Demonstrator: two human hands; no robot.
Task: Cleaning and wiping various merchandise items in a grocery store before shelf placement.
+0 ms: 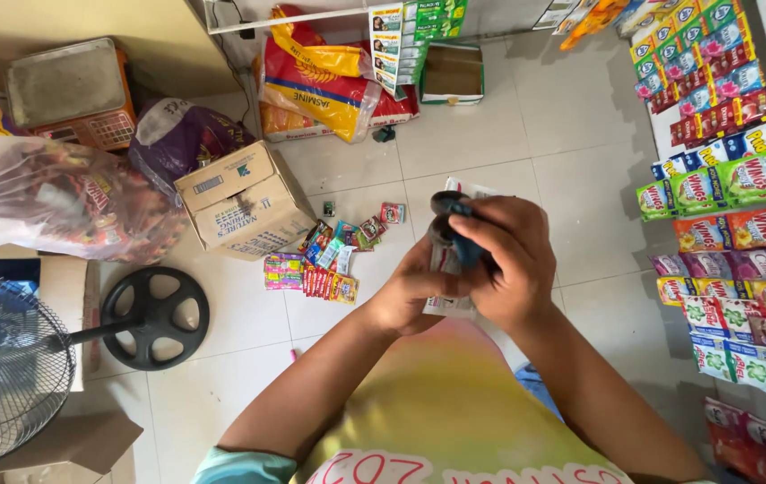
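Both hands meet above the tiled floor (508, 116), just right of frame centre. The right hand (510, 264) is closed around a dark blue-and-black tool (454, 229), apparently scissors; its handle loops protrude from the fist toward 10 o'clock, and the fingers wrap over the tool body. The left hand (411, 291) lies at 8 o'clock of the right hand, touching it, and is closed on a white printed strip (447, 305) of packaging. The strip runs beneath both hands: one end shows at 12 o'clock of the tool, the other at 6 o'clock below the left hand's knuckles. The tool sits directly against the strip, between the two hands.

On the floor at 9 o'clock of the hands lies a loose cluster of small sachets (333, 260), well apart from either hand. Further toward 10 o'clock stands a cardboard box (244, 202), with a large clear bag of wrapped goods (51, 197) beyond it. At 8 o'clock stands a fan with a round black base (154, 318). Hanging rows of sachet strips (723, 161) fill the zone at 3 o'clock. A yellow rice sack (320, 76) lies at 11 o'clock.
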